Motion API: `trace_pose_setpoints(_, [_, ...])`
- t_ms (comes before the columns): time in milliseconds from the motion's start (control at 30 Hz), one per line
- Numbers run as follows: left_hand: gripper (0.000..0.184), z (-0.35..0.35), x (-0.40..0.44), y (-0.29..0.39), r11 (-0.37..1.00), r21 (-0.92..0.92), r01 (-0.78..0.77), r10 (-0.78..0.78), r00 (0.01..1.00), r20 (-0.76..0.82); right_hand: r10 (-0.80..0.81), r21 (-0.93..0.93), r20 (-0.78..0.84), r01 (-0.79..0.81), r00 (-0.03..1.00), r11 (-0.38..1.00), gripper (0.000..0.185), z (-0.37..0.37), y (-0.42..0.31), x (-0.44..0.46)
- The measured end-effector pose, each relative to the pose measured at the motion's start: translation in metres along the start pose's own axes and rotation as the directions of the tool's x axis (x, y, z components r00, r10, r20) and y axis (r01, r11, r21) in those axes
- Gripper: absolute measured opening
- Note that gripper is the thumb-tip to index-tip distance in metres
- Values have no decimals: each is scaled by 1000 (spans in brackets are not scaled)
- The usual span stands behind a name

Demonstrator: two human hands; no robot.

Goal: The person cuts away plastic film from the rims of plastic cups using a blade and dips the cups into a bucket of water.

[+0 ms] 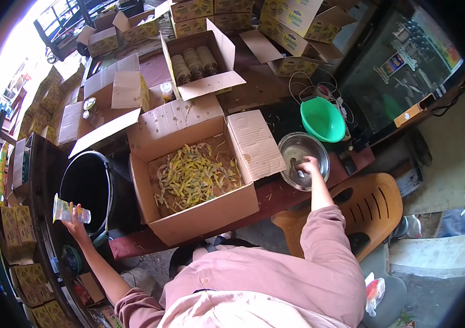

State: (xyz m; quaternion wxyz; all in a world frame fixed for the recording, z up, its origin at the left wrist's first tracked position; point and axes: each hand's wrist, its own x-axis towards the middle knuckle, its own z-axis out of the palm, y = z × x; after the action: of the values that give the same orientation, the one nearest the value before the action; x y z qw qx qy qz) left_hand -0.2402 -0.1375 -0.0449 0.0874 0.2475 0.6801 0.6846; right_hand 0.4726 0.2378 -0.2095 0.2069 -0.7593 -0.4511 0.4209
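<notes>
My left hand [74, 220] is closed around a clear plastic jar [82, 214], tilted on its side, with a yellowish label or contents at one end. It is held out at the near left rim of a large black bucket [111, 183]. My right hand [309, 165] reaches into a metal bowl [325, 157], its fingers closed on a small dark, brownish thing with a pale end [299, 174]. What that thing is I cannot make out. Between my hands stands an open cardboard box [205, 217] with many yellow-green strips or peels [197, 177] inside.
A green plastic basin [322, 120] sits just behind the metal bowl. Beyond the box, another open carton [206, 57] holds large bottles. Stacked yellow cartons [292, 38] stand at the back, and an orange plastic chair [377, 210] is at my right.
</notes>
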Motion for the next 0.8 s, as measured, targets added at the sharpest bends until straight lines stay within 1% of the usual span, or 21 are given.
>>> trace_pose_setpoints(33, [59,1,0,2,1000,-17,4,-4,1000,2,-62,-102,55,68,997,993,60,-6,-1,4])
trace_pose_setpoints(67, [58,1,-1,3,999,-34,8,-7,1000,3,-173,-224,67,184,983,957,58,-10,-2,8])
trace_pose_setpoints(100, [58,1,-1,3,999,-32,7,-7,1000,-2,-267,-439,120,293,956,849,56,-15,-30,-19])
trace_pose_setpoints(133, [58,2,-2,4,999,-31,6,-7,1000,-6,-356,-598,166,380,920,705,47,-18,-48,-36])
trace_pose_setpoints(167, [58,3,-2,4,1000,-30,5,-6,1000,-9,-429,-726,227,446,874,524,39,-18,-62,-49])
trace_pose_setpoints(267, [58,9,-6,10,999,-47,9,-9,1000,-10,-346,-912,285,364,894,189,20,-3,-101,-89])
trace_pose_setpoints(367, [58,12,-9,15,997,-82,-1,-1,1000,-21,-302,-941,218,281,928,187,16,7,-105,-96])
trace_pose_setpoints(400, [58,12,-9,15,997,-80,-9,6,999,-33,-329,-932,210,291,921,217,15,7,-99,-91])
trace_pose_setpoints(433, [59,13,-9,15,997,-76,-17,13,999,-47,-320,-930,182,268,930,251,19,6,-98,-92])
trace_pose_setpoints(467, [59,13,-10,14,997,-60,-38,36,998,-47,-407,-906,169,304,898,296,25,4,-94,-98])
trace_pose_setpoints(500, [58,15,-11,17,997,-44,-60,58,997,-47,-496,-913,127,297,859,281,30,6,-80,-94])
trace_pose_setpoints(533, [57,17,-11,19,996,-38,-76,74,996,-44,-462,-874,212,379,861,304,30,1,-79,-95])
trace_pose_setpoints(567, [56,19,-13,22,995,-58,-78,75,996,-51,-457,-827,175,382,872,412,32,-3,-82,-103])
trace_pose_setpoints(600, [55,19,-13,24,994,-59,-94,92,995,-33,-505,-793,75,359,860,492,37,-2,-74,-102])
trace_pose_setpoints(633, [55,18,-13,24,992,-61,-107,106,994,-15,-409,-874,132,301,903,382,42,-2,-81,-109])
trace_pose_setpoints(667, [55,18,-13,22,993,-74,-91,91,996,-14,-491,-816,152,389,858,428,43,-3,-70,-104])
trace_pose_setpoints(700, [56,19,-14,22,993,-86,-77,76,997,-12,-501,-712,61,390,863,584,41,-2,-71,-110])
trace_pose_setpoints(767, [59,19,-15,26,996,-59,-66,69,997,41,-603,-771,83,435,793,466,40,3,-66,-118])
trace_pose_setpoints(800, [59,20,-16,27,996,-76,-53,56,998,39,-639,-720,58,475,767,506,42,3,-59,-110])
